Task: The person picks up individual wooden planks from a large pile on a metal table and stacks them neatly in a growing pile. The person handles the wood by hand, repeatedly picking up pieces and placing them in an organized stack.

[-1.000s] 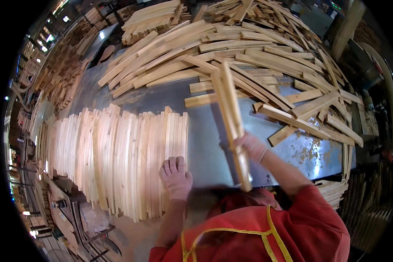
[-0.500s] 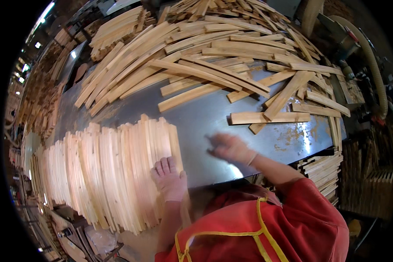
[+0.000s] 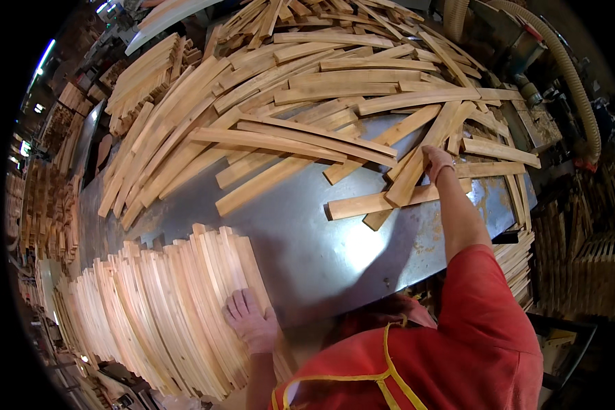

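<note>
The black fisheye rim cuts off the outer parts of the workshop, and the stacked wood along the left side is dim and hard to make out. The near end of the row of slats (image 3: 164, 307) is cut off or dark toward the lower edge, and the red garment (image 3: 424, 355) with yellow trim covers part of the near edge of the metal counter (image 3: 314, 256). In the loose pile (image 3: 348, 78), boards overlap so that many ends are hidden.

The left hand (image 3: 253, 324), in a pale glove, lies open, palm down, on the right part of the row of slats, its fingers slightly apart. The right hand (image 3: 439, 162) reaches to the far right of the counter, fingers bent at the edge of a slanting board (image 3: 408, 183); its fingertips are hidden, so I cannot tell whether it grips. That board lies across a crosswise board (image 3: 352, 207). A ribbed hose (image 3: 581, 89) curves at the upper right, partly in shadow.
</note>
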A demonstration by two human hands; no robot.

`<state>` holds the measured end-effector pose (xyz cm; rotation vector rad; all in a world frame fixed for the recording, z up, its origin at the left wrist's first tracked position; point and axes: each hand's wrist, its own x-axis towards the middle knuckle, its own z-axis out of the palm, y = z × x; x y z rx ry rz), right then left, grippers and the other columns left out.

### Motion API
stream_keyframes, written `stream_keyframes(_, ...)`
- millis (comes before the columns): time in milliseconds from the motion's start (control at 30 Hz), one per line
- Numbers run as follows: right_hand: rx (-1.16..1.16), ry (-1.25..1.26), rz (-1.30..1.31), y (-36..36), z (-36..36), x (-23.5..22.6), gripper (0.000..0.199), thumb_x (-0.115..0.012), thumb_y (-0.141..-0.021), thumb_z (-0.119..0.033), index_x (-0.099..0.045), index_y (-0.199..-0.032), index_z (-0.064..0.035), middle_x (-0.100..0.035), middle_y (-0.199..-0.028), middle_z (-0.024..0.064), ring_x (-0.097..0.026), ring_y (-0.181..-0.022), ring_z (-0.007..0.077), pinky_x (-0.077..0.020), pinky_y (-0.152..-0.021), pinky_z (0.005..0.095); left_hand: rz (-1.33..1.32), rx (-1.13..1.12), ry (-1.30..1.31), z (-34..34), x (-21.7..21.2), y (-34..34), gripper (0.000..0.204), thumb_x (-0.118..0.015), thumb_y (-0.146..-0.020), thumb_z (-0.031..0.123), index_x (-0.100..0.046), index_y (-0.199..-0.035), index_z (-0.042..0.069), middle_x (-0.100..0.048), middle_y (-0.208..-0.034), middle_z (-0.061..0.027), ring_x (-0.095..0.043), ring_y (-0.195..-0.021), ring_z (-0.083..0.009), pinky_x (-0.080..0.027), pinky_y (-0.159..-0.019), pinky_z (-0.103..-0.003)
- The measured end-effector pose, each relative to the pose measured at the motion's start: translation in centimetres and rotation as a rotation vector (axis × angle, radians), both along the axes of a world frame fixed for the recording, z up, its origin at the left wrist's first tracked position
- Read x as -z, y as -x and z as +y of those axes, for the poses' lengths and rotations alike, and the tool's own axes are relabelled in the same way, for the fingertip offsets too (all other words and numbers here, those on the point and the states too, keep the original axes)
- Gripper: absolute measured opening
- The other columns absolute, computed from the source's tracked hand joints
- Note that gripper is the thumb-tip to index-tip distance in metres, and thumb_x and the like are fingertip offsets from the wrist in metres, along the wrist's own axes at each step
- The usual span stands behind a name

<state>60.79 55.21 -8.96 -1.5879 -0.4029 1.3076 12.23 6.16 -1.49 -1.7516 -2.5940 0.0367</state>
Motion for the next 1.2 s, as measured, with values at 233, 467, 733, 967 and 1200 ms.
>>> stream_keyframes(233, -0.157, 0.032, -0.778, 5.9, -2.1, -3.3, 0.072, -0.09, -0.081, -0.024, -0.057, -0.14, 0.0018, -0.073, -0.127, 0.0227, -0.071, -0.117, 0.0368, -0.0547, -0.104, 0.0473, -0.007, -0.041, 0.044, -0.5, -0.6, 0.1, 0.085, -0.074, -0.085, 0.039, -0.046, -0.158, 0.005, -0.044, -0.161, -0.0181, -0.033, -0.153, -0.0407, -0.015, -0.132, -0.059)
stream_keyframes(467, -0.317, -0.171, 0.263, 7.0, -11.4, -6.4, 0.045, -0.08, -0.093, -0.019, -0.062, -0.131, -0.002, -0.074, -0.113, 0.0149, -0.073, -0.101, 0.0307, -0.0632, -0.093, 0.0469, 0.009, -0.028, 0.041, -0.2, 0.1, 0.2, 0.085, -0.073, -0.088, 0.044, -0.046, -0.16, 0.01, -0.042, -0.164, -0.0138, -0.032, -0.155, -0.0366, -0.014, -0.133, -0.057)
stream_keyframes(733, -1.009, -0.022, 0.03, 25.4, -41.3, -3.5, 0.047, -0.074, -0.096, -0.023, -0.065, -0.137, -0.0015, -0.076, -0.118, 0.0181, -0.072, -0.106, 0.0301, -0.0564, -0.098, 0.0431, -0.019, -0.003, 0.041, -1.1, 0.1, 0.7, 0.077, -0.067, -0.092, 0.051, -0.051, -0.158, 0.013, -0.044, -0.163, -0.0111, -0.033, -0.153, -0.0354, -0.015, -0.131, -0.057)
stream_keyframes(967, -1.989, -0.489, -0.139, 30.9, -39.8, -3.9, 0.045, -0.069, -0.096, -0.035, -0.067, -0.13, -0.0052, -0.074, -0.117, 0.0197, -0.07, -0.114, 0.0353, -0.0533, -0.102, 0.0423, 0.001, 0.067, 0.053, -1.4, 0.4, 0.7, 0.084, -0.062, -0.093, 0.061, -0.05, -0.158, 0.009, -0.045, -0.162, -0.0113, -0.034, -0.152, -0.0345, -0.014, -0.131, -0.058)
stream_keyframes(1200, -1.183, -0.654, -0.971, 27.3, -14.5, -11.1, 0.043, -0.074, -0.093, -0.037, -0.07, -0.124, -0.0074, -0.075, -0.118, 0.018, -0.072, -0.11, 0.0348, -0.0571, -0.099, 0.044, -0.006, 0.029, -0.002, -1.1, -0.8, -0.1, 0.08, -0.071, -0.086, 0.055, -0.057, -0.149, 0.007, -0.05, -0.148, -0.0137, -0.038, -0.144, -0.0377, -0.018, -0.128, -0.062)
